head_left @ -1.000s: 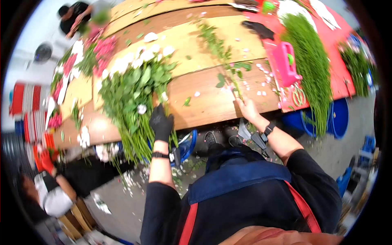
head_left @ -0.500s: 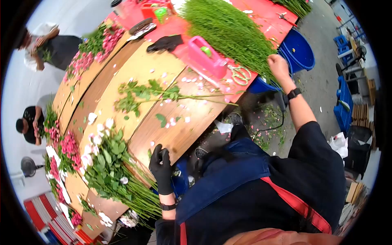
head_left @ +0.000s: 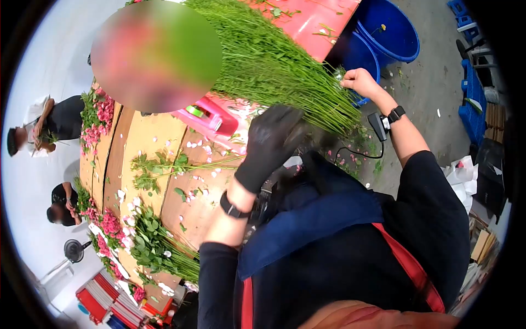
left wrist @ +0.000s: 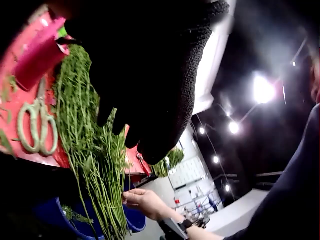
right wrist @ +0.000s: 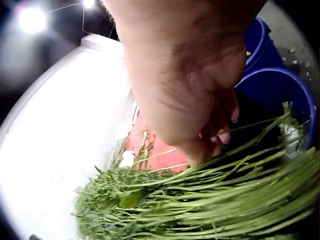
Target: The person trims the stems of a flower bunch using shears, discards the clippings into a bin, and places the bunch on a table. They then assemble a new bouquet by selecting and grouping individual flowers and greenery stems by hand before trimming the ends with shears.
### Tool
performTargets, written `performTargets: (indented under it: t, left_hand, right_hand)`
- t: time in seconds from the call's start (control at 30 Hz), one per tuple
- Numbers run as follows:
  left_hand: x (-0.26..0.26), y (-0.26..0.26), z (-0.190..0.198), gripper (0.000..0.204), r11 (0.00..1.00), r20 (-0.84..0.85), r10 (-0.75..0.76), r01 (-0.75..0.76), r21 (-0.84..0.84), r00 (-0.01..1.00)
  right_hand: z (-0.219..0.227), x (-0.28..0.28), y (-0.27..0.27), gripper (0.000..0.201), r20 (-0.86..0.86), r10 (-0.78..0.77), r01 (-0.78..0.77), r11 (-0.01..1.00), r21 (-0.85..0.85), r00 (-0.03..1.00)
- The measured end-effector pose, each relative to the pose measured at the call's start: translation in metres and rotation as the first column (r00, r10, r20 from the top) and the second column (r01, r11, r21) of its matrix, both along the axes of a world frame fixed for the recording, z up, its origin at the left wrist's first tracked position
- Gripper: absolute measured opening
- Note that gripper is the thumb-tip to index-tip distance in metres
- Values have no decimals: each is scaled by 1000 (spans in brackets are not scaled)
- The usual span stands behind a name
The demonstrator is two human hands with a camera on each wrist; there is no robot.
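A thick bundle of fine green foliage stems (head_left: 279,71) lies across the red tabletop, its cut ends past the edge. My bare right hand (head_left: 361,82) is at the stem ends; in the right wrist view its thumb and fingertips pinch a thin green stem (right wrist: 250,142) at the bundle's side. My black-gloved left hand (head_left: 274,142), blurred in the head view, is over the near side of the bundle. The left wrist view shows its fingers extended in front of the foliage, holding nothing visible.
Blue bins (head_left: 392,35) stand beyond the stem ends. Green-handled scissors (left wrist: 37,125) and a pink plastic jug (head_left: 219,120) lie on the red surface. A single leafy stem (head_left: 208,165) and a bunch of pale roses (head_left: 153,238) rest on the wooden table. Two people work across it.
My right hand has let go of the leafy stem, left on the table, and moved right to the foliage bundle. My left hand has come from beside the roses toward the bundle.
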State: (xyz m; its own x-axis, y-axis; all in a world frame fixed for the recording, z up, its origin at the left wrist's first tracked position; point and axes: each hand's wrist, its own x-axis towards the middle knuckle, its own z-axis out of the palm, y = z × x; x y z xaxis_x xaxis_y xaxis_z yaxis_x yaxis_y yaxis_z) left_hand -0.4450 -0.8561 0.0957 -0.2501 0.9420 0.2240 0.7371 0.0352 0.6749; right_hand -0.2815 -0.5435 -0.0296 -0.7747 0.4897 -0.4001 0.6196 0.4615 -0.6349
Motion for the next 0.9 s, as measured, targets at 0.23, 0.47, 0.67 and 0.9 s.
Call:
performTargets:
  t: [0.23,0.47,0.67,0.9]
  left_hand:
    - [-38,92,-79,62,985,-549,-14,-82,-151,836]
    - [-42,91,-92,70,986,-509,-14,-73,-152,861]
    - [-24,94,-47,74,990,-87,80,-90,-109,993]
    - [-31,17,41,42,753,983,-139,-632,181,116]
  right_hand:
    - [56,5,26,27,-124,-218,137,873,-468,968]
    - [186,38,22,20,-506,-255,217,967,-135,824]
    - [214,64,-4,19,-619,-165,161,985,-62,768]
    - [89,15,-91,34,-515,314,-450,878,-162,798]
